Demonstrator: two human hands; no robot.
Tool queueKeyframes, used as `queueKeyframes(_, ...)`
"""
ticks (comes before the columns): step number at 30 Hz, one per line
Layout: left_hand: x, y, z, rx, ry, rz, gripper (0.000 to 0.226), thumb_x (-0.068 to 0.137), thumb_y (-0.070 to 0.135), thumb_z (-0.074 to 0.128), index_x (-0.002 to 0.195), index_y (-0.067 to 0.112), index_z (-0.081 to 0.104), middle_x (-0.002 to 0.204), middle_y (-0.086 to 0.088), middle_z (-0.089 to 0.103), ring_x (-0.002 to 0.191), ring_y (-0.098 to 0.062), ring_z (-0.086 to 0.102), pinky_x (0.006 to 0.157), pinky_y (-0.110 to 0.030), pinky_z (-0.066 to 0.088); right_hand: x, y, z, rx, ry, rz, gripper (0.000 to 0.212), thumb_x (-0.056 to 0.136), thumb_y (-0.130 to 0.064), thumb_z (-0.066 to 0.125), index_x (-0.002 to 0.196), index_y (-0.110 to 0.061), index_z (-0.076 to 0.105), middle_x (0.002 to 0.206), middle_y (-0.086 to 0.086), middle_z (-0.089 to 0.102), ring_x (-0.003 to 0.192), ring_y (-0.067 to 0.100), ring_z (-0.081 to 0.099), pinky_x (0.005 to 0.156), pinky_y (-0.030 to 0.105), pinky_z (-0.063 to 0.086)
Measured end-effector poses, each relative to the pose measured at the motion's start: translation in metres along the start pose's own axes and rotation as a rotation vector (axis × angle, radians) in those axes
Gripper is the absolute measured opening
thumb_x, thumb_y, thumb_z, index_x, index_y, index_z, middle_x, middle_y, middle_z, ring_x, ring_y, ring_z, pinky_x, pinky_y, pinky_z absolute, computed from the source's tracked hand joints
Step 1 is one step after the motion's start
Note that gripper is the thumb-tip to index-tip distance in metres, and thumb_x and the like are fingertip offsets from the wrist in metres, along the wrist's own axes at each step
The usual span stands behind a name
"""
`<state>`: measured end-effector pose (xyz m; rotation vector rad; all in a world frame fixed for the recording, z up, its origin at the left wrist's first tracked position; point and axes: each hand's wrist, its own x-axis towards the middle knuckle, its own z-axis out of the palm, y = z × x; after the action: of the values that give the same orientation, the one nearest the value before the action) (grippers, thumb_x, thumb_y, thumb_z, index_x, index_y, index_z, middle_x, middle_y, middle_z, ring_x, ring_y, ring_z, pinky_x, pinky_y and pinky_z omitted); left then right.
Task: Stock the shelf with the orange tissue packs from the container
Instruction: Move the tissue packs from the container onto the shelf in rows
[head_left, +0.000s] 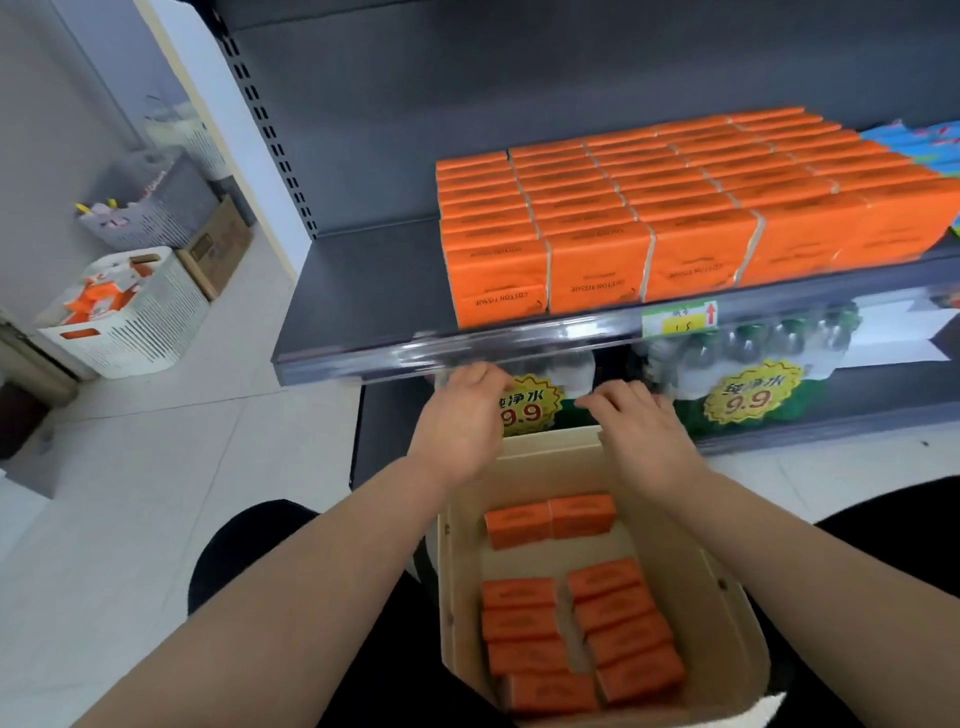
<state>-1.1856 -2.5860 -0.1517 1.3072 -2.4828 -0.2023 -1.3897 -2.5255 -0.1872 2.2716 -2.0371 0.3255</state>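
Several orange tissue packs (582, 629) lie in an open cardboard box (727, 639) on the floor in front of me. More orange tissue packs (649, 208) stand in rows on the dark shelf (358, 312), filling its middle and right. My left hand (457, 421) and my right hand (639, 431) hover empty above the box's far edge, just below the shelf's front rail. The left hand's fingers are loosely curled; the right hand's fingers are straight.
Left part of the shelf is bare. Blue packs (924, 140) sit at the far right of the shelf. Shrink-wrapped water bottles (753, 374) with yellow price stickers fill the lower shelf. A white basket (135, 322), a grey basket (150, 208) and a carton stand on the floor at left.
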Motion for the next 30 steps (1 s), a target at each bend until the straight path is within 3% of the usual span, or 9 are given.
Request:
queueKeyframes(3, -0.015, 0.006, 0.035, 0.064, -0.177, -0.024, 0.041, 0.085, 0.003, 0.050, 0.124, 0.015, 0.054, 0.125, -0.002, 0.053, 0.117, -0.021, 0.047, 0.093, -0.038, 0.047, -0.033, 0.011, 0.028, -0.016, -0.274, 0.063, 0.056, 0.085, -0.015, 0.058, 0.137, -0.025, 0.039, 0.135, 0.002, 0.040, 0.128, 0.025, 0.035, 0.103, 0.040, 0.030)
queueKeyframes(5, -0.023, 0.010, 0.058, 0.122, -0.327, -0.056, 0.041, 0.085, 0.009, 0.052, 0.126, 0.015, 0.053, 0.127, -0.002, 0.051, 0.117, -0.022, 0.046, 0.096, -0.037, 0.046, -0.049, 0.015, 0.049, -0.021, -0.429, 0.093, 0.047, 0.088, -0.022, 0.054, 0.133, -0.026, 0.039, 0.133, 0.003, 0.039, 0.127, 0.025, 0.034, 0.103, 0.040, 0.031)
queueKeyframes(10, -0.036, 0.008, 0.111, 0.171, -0.657, -0.151, 0.045, 0.086, 0.014, 0.057, 0.129, 0.015, 0.044, 0.130, -0.008, 0.044, 0.123, -0.028, 0.039, 0.098, -0.044, 0.044, -0.061, 0.026, 0.092, -0.045, -0.579, 0.146, 0.047, 0.092, -0.031, 0.047, 0.136, -0.026, 0.034, 0.133, 0.004, 0.039, 0.125, 0.026, 0.035, 0.103, 0.044, 0.030)
queueKeyframes(17, -0.029, -0.013, 0.168, 0.093, -0.775, -0.245, 0.045, 0.089, 0.014, 0.050, 0.133, 0.013, 0.041, 0.134, -0.009, 0.041, 0.125, -0.028, 0.039, 0.101, -0.043, 0.042, -0.027, 0.029, 0.144, -0.018, -0.637, 0.144, 0.044, 0.092, -0.012, 0.040, 0.135, -0.022, 0.037, 0.140, 0.005, 0.034, 0.129, 0.025, 0.033, 0.100, 0.040, 0.032)
queueKeyframes(26, -0.028, -0.034, 0.214, 0.021, -0.819, -0.307, 0.051, 0.091, 0.019, 0.053, 0.138, 0.014, 0.035, 0.141, -0.005, 0.036, 0.132, -0.025, 0.034, 0.108, -0.038, 0.035, 0.010, 0.030, 0.208, 0.050, -0.747, 0.187, 0.047, 0.095, -0.015, 0.040, 0.141, -0.021, 0.031, 0.141, 0.004, 0.035, 0.131, 0.024, 0.033, 0.105, 0.040, 0.029)
queueKeyframes(30, -0.039, -0.037, 0.221, -0.015, -0.879, -0.303, 0.047, 0.094, 0.018, 0.047, 0.139, 0.016, 0.036, 0.141, -0.005, 0.038, 0.129, -0.023, 0.041, 0.105, -0.035, 0.039, 0.014, 0.028, 0.228, -0.035, -0.754, 0.160, 0.042, 0.096, -0.016, 0.038, 0.138, -0.019, 0.035, 0.139, 0.007, 0.037, 0.129, 0.026, 0.034, 0.103, 0.043, 0.029)
